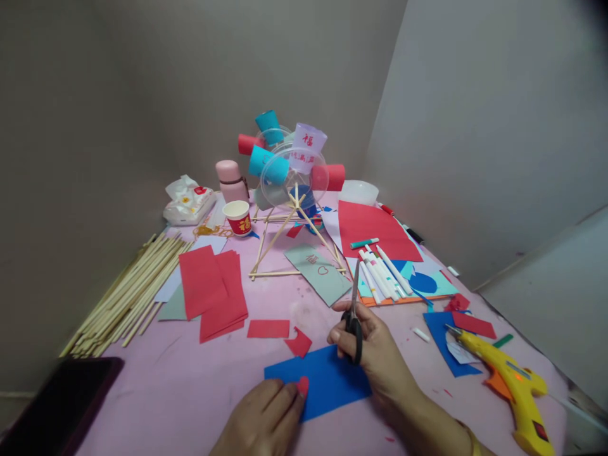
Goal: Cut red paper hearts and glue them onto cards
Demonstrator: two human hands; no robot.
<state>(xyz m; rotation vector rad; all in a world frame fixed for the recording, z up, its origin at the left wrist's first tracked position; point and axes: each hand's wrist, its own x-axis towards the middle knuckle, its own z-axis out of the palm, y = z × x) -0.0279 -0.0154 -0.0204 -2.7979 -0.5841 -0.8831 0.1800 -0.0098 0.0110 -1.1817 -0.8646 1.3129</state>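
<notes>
My right hand (pixel 375 348) is closed round the black handles of a pair of scissors (pixel 354 297), whose blades point up and away from me and look shut. At the front of the table, my left hand (pixel 266 411) is closed with its fingertips on a small red paper piece (pixel 303 385). Under that piece lies a sheet of blue paper (pixel 327 383), partly covered by both hands. Just beyond it are a red paper scrap (pixel 299 343) and a red paper rectangle (pixel 268 328).
A model Ferris wheel (pixel 294 177) on a stick frame stands at the back. Wooden sticks (pixel 128 285) and a phone (pixel 61 405) lie left, beside red paper sheets (pixel 213 291). Markers (pixel 382 272) and a yellow glue gun (pixel 508 373) lie right. A paper cup (pixel 237 218) stands back left.
</notes>
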